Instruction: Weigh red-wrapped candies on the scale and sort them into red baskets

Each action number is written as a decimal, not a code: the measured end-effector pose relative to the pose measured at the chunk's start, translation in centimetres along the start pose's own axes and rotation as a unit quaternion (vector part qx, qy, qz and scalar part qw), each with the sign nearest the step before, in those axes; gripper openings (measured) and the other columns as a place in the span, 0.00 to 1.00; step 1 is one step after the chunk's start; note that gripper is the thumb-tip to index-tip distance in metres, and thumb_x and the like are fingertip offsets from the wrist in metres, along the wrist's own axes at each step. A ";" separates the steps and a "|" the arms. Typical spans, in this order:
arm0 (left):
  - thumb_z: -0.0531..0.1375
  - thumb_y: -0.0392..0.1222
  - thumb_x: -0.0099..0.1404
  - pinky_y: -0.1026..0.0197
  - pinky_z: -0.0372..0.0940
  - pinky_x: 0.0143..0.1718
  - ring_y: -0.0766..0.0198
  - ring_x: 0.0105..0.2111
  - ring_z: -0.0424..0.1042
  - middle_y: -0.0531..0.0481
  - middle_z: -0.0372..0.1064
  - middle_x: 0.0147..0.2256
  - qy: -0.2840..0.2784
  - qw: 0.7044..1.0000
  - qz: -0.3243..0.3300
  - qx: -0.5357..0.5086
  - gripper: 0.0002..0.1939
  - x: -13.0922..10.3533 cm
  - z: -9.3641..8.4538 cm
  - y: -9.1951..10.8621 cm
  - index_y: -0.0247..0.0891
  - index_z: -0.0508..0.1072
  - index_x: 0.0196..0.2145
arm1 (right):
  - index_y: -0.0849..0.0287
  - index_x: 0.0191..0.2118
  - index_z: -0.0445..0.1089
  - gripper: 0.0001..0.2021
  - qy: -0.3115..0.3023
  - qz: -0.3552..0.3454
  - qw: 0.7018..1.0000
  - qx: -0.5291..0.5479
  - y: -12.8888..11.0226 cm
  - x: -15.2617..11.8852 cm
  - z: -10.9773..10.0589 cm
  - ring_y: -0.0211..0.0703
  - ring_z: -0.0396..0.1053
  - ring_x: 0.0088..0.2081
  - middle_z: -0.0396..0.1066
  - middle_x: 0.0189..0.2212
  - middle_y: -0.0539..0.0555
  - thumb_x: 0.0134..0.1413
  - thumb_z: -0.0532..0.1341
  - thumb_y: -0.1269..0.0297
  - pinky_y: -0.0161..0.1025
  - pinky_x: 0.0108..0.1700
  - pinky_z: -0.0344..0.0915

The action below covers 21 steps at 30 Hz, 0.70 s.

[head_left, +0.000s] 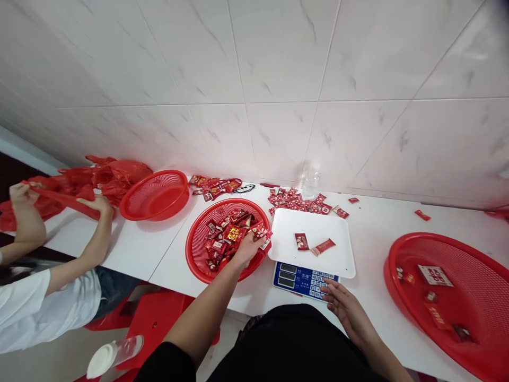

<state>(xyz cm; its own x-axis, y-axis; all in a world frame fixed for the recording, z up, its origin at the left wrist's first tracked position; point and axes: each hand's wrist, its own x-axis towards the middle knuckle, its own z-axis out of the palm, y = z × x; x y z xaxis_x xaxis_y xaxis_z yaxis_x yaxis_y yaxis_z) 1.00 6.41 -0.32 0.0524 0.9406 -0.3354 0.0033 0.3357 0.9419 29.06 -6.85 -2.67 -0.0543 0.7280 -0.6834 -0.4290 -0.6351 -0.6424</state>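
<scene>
My left hand [248, 249] is closed on a red candy packet [261, 233] at the right side of a red mesh basket [194, 257]. Inside that basket lies a heap of red wrapped candies [230, 233]. To its right stands a digital scale [302, 280] with a blue keypad and a white tray [310, 223]. Two wrapped pieces rest on the tray, a short dark red one [301, 242] and a longer red one [323, 246]. My right hand [345, 302], fingers apart and holding nothing, is by the keypad's lower right corner.
Small red packets [292, 200] are spread behind the scale near a clear plastic container [311, 183]. More packets [212, 187] lie behind the basket. A large basket [409, 318] holds a few items at right. A co-worker's hands [97, 204] stretch a red bag [66, 199] beside another basket [159, 207].
</scene>
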 end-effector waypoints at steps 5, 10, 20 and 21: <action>0.65 0.45 0.54 0.54 0.68 0.39 0.59 0.37 0.72 0.43 0.71 0.42 -0.093 0.991 -0.078 -0.060 0.21 0.6 4.3 -0.2 0.37 0.68 0.45 | 0.54 0.44 0.70 0.18 0.000 -0.017 1.000 0.021 -0.2 0.0 -0.1 0.40 0.68 0.34 0.73 0.35 0.51 0.46 0.64 0.54 0.36 0.35 0.63; 0.65 0.45 0.53 0.57 0.69 0.37 0.58 0.42 0.69 0.44 0.68 0.48 -0.097 0.987 -0.125 -0.002 0.21 1.6 6.7 -1.2 0.38 0.69 0.44 | 0.54 0.44 0.69 0.17 -0.001 -0.035 0.999 0.037 -0.6 -0.4 -0.3 0.39 0.67 0.35 0.73 0.35 0.51 0.47 0.63 0.55 0.35 0.35 0.63; 0.64 0.37 0.53 0.58 0.68 0.37 0.63 0.36 0.72 0.43 0.70 0.43 -0.093 0.983 -0.150 -0.045 0.17 1.3 5.2 -1.7 0.37 0.68 0.41 | 0.54 0.44 0.69 0.17 0.009 -0.029 0.999 0.044 -0.4 -0.2 -0.8 0.40 0.67 0.35 0.73 0.35 0.51 0.47 0.63 0.54 0.35 0.35 0.63; 0.63 0.36 0.54 0.59 0.68 0.36 0.63 0.35 0.72 0.44 0.71 0.41 -0.090 0.982 -0.156 -0.065 0.16 1.1 4.7 -1.7 0.37 0.67 0.41 | 0.54 0.44 0.69 0.18 0.007 -0.026 0.999 0.042 -0.3 -0.1 -0.8 0.39 0.67 0.35 0.73 0.35 0.51 0.47 0.63 0.54 0.35 0.35 0.63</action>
<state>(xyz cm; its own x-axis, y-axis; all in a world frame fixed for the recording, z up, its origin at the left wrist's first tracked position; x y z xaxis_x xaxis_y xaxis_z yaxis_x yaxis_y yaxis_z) 5.73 6.61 -2.21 0.2454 0.7707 -0.5881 -0.0786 0.6204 0.7803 29.92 -6.96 -2.72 -0.0179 0.7554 -0.6550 -0.5048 -0.5723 -0.6462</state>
